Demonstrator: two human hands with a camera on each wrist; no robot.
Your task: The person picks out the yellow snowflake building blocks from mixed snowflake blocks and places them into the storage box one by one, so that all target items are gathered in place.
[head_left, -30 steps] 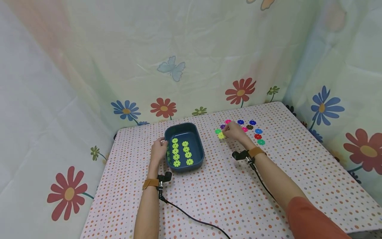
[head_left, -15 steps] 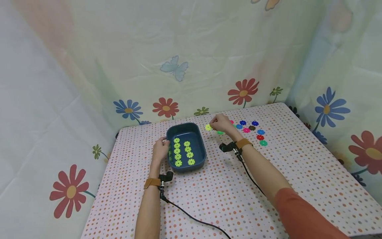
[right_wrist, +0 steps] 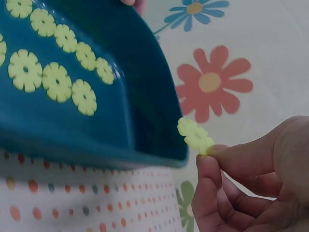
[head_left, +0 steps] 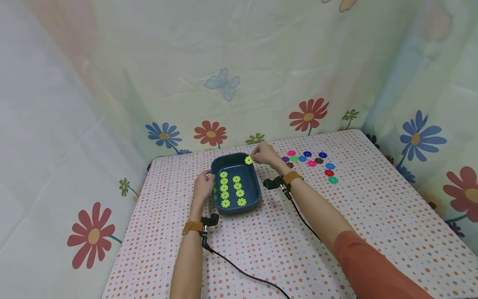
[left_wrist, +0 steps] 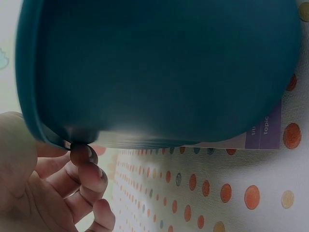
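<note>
A dark blue rectangular tub (head_left: 252, 185) stands on the table with two rows of yellow-green flower-shaped discs (head_left: 225, 187) along its floor. My left hand (head_left: 203, 185) grips the tub's left rim; in the left wrist view its fingertips (left_wrist: 91, 176) curl under the rim. Beyond the tub's back right corner, my right hand (head_left: 265, 153) pinches one yellow flower-shaped disc (right_wrist: 195, 136) between thumb and forefinger. That disc is held up by the rim, apart from the discs inside. The left wrist view shows mostly the tub's outer wall.
Several loose flower-shaped discs, among them a pink one (head_left: 291, 153) and a red one (head_left: 329, 172), lie right of the tub on the dotted tablecloth (head_left: 298, 249). A purple-edged printed sheet (left_wrist: 263, 130) shows under the tub. A black cable (head_left: 246, 274) trails from the left wrist.
My right hand has picked the yellow disc from the loose group and carried it left to the tub's back right corner. The left hand keeps its grip on the rim.
</note>
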